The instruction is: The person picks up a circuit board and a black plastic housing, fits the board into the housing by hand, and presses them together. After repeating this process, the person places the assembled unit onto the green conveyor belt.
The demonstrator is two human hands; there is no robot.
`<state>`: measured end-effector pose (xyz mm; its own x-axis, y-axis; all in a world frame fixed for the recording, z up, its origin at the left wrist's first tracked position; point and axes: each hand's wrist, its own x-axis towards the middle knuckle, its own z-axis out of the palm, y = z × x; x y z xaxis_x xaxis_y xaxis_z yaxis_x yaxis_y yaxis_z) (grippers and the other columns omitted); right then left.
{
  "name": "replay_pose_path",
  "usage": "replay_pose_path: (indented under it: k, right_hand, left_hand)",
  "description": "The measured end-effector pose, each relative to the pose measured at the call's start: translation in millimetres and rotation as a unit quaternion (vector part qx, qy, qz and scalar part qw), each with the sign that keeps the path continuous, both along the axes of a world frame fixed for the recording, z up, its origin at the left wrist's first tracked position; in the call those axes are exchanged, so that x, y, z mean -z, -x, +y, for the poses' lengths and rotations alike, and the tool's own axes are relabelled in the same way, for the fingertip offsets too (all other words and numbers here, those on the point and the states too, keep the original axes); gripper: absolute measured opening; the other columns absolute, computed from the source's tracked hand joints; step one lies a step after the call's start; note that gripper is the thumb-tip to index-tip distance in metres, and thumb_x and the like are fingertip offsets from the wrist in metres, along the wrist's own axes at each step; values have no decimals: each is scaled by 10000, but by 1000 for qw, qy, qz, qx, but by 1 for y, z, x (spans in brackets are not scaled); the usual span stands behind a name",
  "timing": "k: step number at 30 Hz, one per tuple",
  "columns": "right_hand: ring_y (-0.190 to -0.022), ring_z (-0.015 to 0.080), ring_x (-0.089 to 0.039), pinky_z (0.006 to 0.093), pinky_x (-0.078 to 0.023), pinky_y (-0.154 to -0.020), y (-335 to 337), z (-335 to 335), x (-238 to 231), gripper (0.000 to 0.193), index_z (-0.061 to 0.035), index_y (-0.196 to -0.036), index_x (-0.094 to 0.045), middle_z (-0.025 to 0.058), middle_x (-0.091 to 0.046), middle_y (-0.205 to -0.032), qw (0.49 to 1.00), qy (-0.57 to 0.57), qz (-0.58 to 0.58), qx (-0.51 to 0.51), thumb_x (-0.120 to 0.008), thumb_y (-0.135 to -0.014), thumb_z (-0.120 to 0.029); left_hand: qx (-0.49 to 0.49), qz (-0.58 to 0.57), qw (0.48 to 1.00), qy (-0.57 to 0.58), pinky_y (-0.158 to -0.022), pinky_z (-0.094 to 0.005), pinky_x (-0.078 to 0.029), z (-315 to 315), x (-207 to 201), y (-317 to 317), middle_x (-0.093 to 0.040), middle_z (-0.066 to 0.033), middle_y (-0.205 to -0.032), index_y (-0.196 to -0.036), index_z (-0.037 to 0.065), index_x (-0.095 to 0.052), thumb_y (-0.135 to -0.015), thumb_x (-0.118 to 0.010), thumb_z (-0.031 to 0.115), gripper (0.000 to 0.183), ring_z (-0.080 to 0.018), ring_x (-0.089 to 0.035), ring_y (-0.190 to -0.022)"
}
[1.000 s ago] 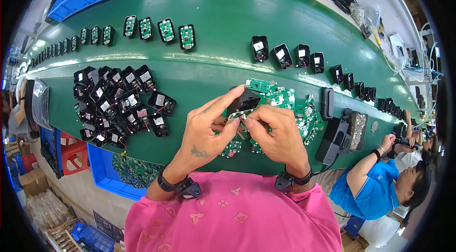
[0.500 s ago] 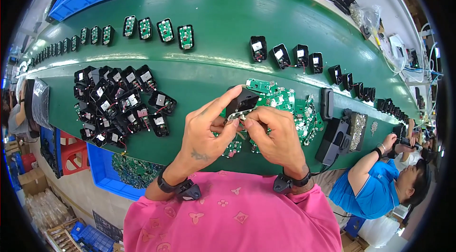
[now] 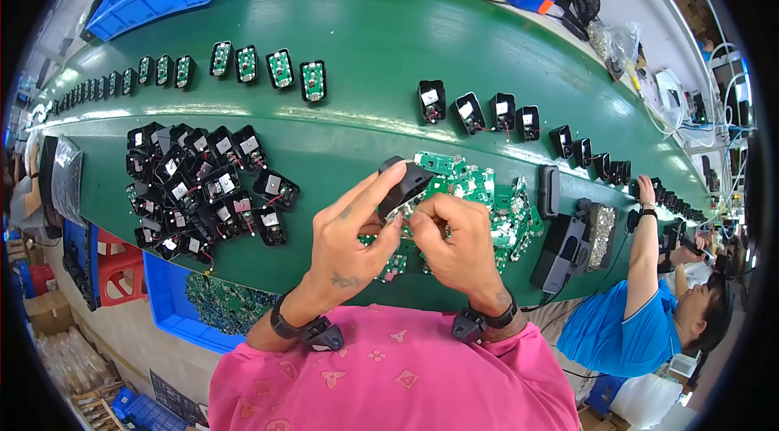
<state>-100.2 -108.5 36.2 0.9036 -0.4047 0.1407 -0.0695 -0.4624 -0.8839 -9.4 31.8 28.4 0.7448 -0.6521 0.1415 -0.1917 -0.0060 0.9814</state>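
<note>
My left hand is closed around a small black plastic housing, tilted in front of me. Close by, the fingers of my right hand are pinched at its lower edge; whatever they hold is hidden. A bit of a light-coloured board or part shows at that edge, between the two hands. Behind and beside my hands lies a pile of green circuit boards. To the left, several black housings with silvery parts and thin wires are heaped together.
Along the green bench runs a row of housings, with green boards at left and white parts at right. A black device and a tray of small metal parts stand at right. A co-worker's arm reaches toward the row.
The housing in my left hand has tipped a little, and my right fingers have curled tighter beside it. At right, the co-worker's arm has stretched forward to the row. The view has shifted slightly.
</note>
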Motion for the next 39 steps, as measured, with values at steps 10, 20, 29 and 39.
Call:
replay_pose_path:
  k: [10,20,29,39]
  right_hand:
    - [-521,181,-540,322,-406,-496,-9,8,2,105,28,-783,-606,102,-609,-654,1000,14,-16,5,-625,-863,-37]
    - [-618,130,-613,276,-468,-547,-7,9,18,141,36,-864,-643,96,-654,-713,993,-36,-7,113,-635,-920,-93]
    - [-629,105,-637,246,-464,-528,-11,11,17,163,44,-890,-668,92,-666,-727,992,-37,100,67,-729,-877,-106]
    - [-595,30,-437,250,-359,-502,-11,-9,26,217,16,-818,-663,-39,-535,-641,967,-247,52,27,-672,-938,-164]
  left_hand:
    - [-34,-133,990,-2,-663,-261,-603,-2,6,-2,-632,-183,-1236,-1365,-12,-539,-813,-626,-110,567,-170,-723,-855]
    - [-9,268,958,98,-792,-299,-619,-2,13,-16,-562,-178,-1286,-1379,-1,-488,-870,-633,-70,534,-193,-666,-979]
    - [42,125,991,-27,-785,-279,-606,5,31,-19,-585,-145,-1252,-1375,3,-504,-795,-651,-142,616,-172,-673,-962]
    - [57,42,997,-33,-626,-235,-564,4,34,-20,-603,-133,-1265,-1287,40,-604,-771,-659,-132,547,-100,-667,-818]
